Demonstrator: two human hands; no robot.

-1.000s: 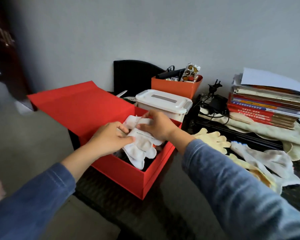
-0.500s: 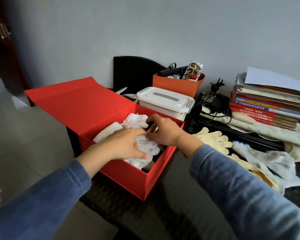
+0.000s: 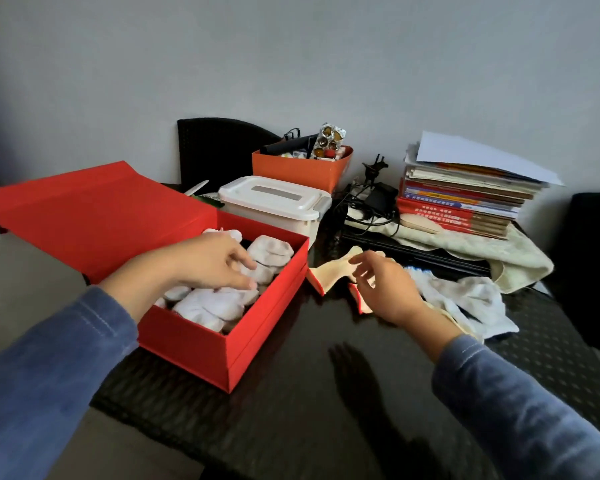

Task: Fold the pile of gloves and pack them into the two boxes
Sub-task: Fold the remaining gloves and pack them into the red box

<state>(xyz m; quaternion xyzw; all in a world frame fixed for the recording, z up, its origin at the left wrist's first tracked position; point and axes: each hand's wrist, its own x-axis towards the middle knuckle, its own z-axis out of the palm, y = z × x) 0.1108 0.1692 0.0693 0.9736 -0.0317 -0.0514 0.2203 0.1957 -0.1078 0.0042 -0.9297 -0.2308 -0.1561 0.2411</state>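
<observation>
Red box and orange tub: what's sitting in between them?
A white lidded container sits between the red box and the orange tub, shown in the head view.

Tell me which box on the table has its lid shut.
The white box, behind the red box: its lid is on. The red box lies open, gloves inside; the orange bin has none.

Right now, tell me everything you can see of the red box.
The red box looks like rigid cardboard, rectangular, standing upright at the left edge of the dark table. Its hinged lid is swung open to the left. Folded white gloves nearly fill it; the left hand rests on them. A white plastic container sits behind.
</observation>
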